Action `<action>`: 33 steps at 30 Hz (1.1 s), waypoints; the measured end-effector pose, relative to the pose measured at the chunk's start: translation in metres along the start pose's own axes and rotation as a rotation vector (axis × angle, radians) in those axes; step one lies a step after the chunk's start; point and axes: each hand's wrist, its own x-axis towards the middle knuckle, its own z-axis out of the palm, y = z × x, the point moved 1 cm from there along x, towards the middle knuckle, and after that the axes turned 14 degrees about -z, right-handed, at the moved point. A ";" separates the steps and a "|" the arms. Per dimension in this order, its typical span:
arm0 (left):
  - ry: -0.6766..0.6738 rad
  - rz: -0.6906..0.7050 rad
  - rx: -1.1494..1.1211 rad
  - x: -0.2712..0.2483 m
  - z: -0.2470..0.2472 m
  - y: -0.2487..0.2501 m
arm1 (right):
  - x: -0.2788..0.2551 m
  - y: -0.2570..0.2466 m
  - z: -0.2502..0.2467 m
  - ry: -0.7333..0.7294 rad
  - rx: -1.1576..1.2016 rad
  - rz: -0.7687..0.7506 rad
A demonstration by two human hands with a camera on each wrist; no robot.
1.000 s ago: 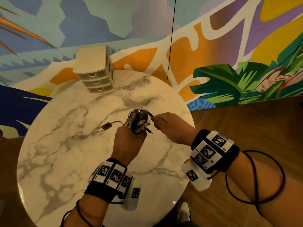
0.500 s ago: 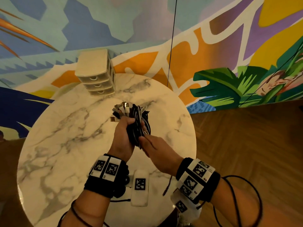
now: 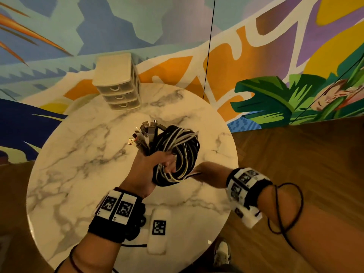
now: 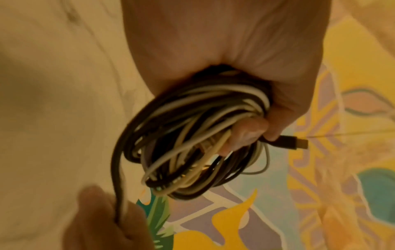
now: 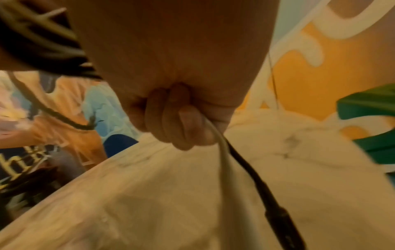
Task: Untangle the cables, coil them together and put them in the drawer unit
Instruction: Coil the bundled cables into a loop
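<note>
A coil of black and white cables (image 3: 178,152) is held up over the marble table, my left hand (image 3: 155,166) gripping it through the loop. A cluster of plugs (image 3: 145,134) sticks up above that fist. In the left wrist view the cable coil (image 4: 192,142) hangs from the curled fingers and one plug (image 4: 292,142) pokes out to the right. My right hand (image 3: 204,171), blurred, sits just right of the coil and pinches two loose cable ends (image 5: 226,152), one white and one black. The beige drawer unit (image 3: 118,83) stands at the table's far edge, all drawers closed.
The round marble table (image 3: 82,174) has a white tagged block (image 3: 158,229) lying near its front edge. A painted mural wall rises behind it, and a thin black cord (image 3: 208,46) hangs in front of the wall. Wooden floor lies to the right.
The left hand has raised the coil higher and nearer me. The right hand has moved from the front of the coil to its right side, drawing the loose ends around it.
</note>
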 end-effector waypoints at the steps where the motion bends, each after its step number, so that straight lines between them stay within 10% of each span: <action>1: -0.001 0.005 0.041 -0.002 -0.002 0.001 | 0.000 0.008 -0.010 -0.008 0.016 0.053; 10: 0.049 0.042 0.381 -0.012 -0.005 0.005 | -0.014 0.004 -0.053 0.162 1.142 0.110; 18: 0.359 0.177 0.315 0.001 0.002 -0.003 | -0.004 -0.054 -0.024 0.609 1.541 0.089; 28: 0.401 0.094 0.389 -0.002 0.000 0.000 | -0.002 -0.088 -0.008 0.717 1.186 -0.143; 33: 0.352 0.029 0.305 -0.008 -0.001 0.000 | -0.002 -0.093 -0.010 0.793 0.633 -0.139</action>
